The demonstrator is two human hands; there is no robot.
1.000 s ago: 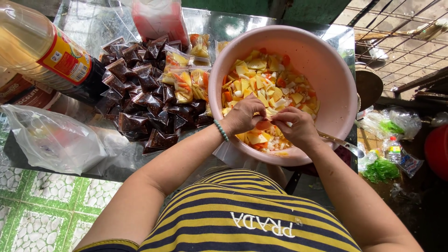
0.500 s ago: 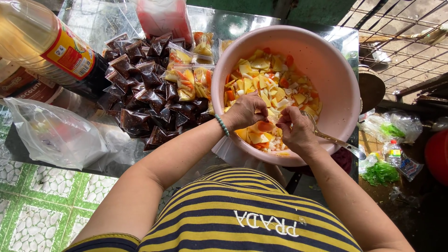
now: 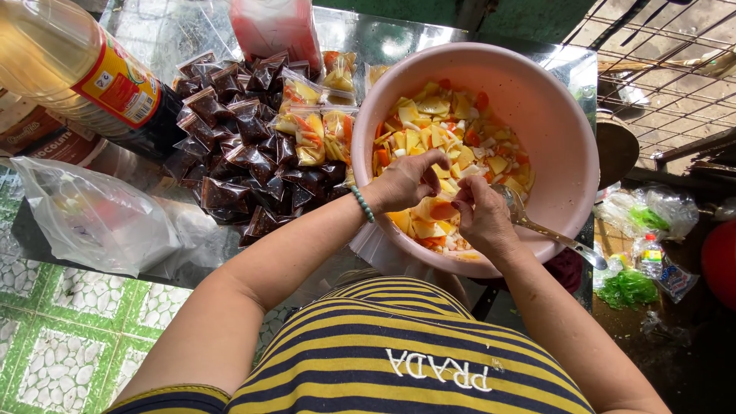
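A large pink bowl (image 3: 569, 146) holds cut yellow and orange fruit pieces (image 3: 441, 134). Both my hands are over its near side. My left hand (image 3: 402, 182), with a green bead bracelet at the wrist, pinches a small clear bag (image 3: 431, 211) partly filled with fruit. My right hand (image 3: 479, 216) touches the same bag and grips a metal spoon (image 3: 553, 234), whose handle points right across the bowl's rim. The bag's opening is hidden between my fingers.
Left of the bowl lie a heap of dark brown sauce packets (image 3: 234, 157) and several filled fruit packets (image 3: 316, 126). An oil bottle (image 3: 73, 65) lies at far left above a crumpled clear plastic bag (image 3: 96, 218). A wire rack (image 3: 663, 65) and bagged greens (image 3: 627, 288) are at right.
Both hands stay together over the bowl's near side. My right hand has turned a little at the small bag, and the spoon's bowl now shows above it.
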